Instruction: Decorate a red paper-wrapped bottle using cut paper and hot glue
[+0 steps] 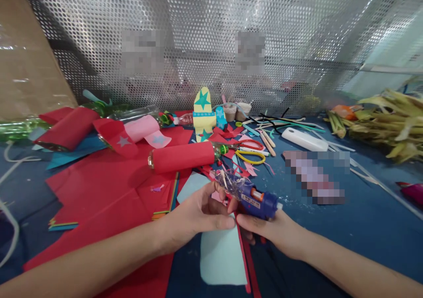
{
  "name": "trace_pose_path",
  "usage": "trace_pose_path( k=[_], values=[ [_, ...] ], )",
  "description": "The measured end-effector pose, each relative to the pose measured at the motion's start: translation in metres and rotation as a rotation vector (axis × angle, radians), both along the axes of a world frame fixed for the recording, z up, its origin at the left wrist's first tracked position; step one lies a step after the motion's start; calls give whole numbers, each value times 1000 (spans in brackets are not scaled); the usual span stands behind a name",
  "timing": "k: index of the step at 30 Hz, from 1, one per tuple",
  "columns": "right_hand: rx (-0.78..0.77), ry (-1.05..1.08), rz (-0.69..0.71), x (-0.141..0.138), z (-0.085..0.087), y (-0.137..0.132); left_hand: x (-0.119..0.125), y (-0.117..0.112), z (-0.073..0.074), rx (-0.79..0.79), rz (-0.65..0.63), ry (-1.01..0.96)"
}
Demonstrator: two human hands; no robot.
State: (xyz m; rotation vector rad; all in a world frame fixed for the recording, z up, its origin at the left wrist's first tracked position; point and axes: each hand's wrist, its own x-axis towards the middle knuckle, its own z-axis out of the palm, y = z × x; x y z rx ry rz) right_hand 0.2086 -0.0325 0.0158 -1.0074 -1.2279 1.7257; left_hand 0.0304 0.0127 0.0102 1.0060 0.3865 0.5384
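My left hand [206, 207] pinches the top of a light blue paper piece [222, 258] between thumb and bent fingers. A narrow red paper strip [243, 258] runs along the piece's right edge. My right hand [269, 227] is closed around a blue hot glue gun [256, 201], whose handle is mostly hidden by the hand. Its front end points left, with stringy glue and scraps clinging there. My right thumb touches the edge of the blue paper. Just beyond lies a bottle wrapped in red paper [183, 156].
Red paper sheets [99, 188] cover the left side. More paper-wrapped bottles [71, 128] lie behind them. Scissors with yellow and red handles [251, 157], a white tool [304, 138], a blurred phone-like object [313, 177] and dry husks [383, 122] lie farther right. A perforated metal panel [205, 38] stands behind.
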Motion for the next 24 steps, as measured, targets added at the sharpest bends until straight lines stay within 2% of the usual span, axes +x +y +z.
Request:
trace_pose_path(
  k=[3, 7, 11, 14, 17, 19, 21, 24],
  values=[
    [3, -35, 58, 2, 1, -2, 1, -4, 2, 10, -85, -40],
    [40, -79, 110, 3, 3, -3, 2, -6, 1, -6, -75, -59],
    [37, -44, 80, 2, 2, -3, 3, -7, 1, 56, -85, -31],
    [82, -18, -12, 4, -2, 1, -2, -9, 7, 226, 45, 84],
    [121, 33, -202, 10, -3, 8, -9, -11, 15, 542, 240, 239],
    [136, 66, -326, 15, -2, 12, -13, -12, 18, 717, 318, 289],
    [163, 44, -409, 19, -1, 15, -14, -10, 18, 809, 382, 306],
    [213, -48, -453, 22, 1, 15, -11, -7, 14, 843, 542, 356]
  ],
)
